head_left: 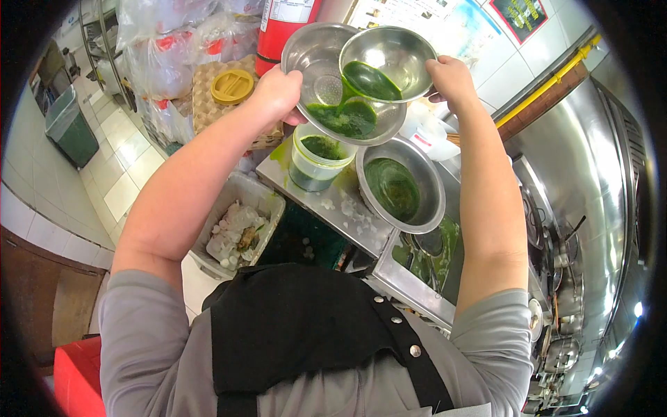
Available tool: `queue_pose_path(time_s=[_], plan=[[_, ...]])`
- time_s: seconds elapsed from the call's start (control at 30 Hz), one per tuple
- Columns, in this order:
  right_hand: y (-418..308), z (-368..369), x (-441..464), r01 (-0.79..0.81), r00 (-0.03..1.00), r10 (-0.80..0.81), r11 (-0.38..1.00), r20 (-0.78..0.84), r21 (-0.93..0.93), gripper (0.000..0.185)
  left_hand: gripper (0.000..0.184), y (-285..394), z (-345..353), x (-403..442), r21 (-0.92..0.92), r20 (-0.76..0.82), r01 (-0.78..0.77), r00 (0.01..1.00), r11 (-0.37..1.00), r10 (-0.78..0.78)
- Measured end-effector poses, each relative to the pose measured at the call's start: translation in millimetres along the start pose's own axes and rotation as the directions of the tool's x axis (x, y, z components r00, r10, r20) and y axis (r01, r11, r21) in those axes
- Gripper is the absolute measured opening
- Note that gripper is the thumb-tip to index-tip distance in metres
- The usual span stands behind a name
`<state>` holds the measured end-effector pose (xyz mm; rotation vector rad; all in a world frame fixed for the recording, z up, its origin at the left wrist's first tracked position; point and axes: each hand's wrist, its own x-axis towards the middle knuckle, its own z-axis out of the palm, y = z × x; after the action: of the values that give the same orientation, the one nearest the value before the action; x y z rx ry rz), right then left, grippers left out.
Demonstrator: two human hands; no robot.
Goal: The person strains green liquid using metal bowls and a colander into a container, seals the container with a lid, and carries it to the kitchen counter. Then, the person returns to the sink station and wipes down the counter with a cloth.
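Note:
My left hand (279,96) grips the rim of a steel colander (309,55) with small holes in its bottom. My right hand (450,82) is closed on the rim of a smaller steel bowl (411,52), tilted toward the colander. Dark green liquid (372,80) runs from this bowl's lip into the colander, where a green pool lies. Below them, a translucent plastic tub (310,172) on the counter contains more green liquid. To its right stands a wide steel bowl (436,201), also with green liquid inside.
Green-smeared utensils lie in a steel basin (415,292) at the counter's right. A waste bin (272,212) with scraps stands below left. Behind are a red fire extinguisher (278,35), egg trays with a yellow lid (232,87), and bagged containers (163,69). Pans line the right.

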<state>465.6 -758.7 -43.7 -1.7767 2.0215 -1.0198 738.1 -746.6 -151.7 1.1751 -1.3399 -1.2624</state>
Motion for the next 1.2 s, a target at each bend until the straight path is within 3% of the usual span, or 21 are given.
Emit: queue_pose_path(time_s=[1.2], plan=[[-11,-1,-7,0.088,0.991,-0.098,0.990,-0.086,-0.115,0.028,0.036,4,0,-3,0.025,0.019,0.008,1.000,1.000,-0.009]])
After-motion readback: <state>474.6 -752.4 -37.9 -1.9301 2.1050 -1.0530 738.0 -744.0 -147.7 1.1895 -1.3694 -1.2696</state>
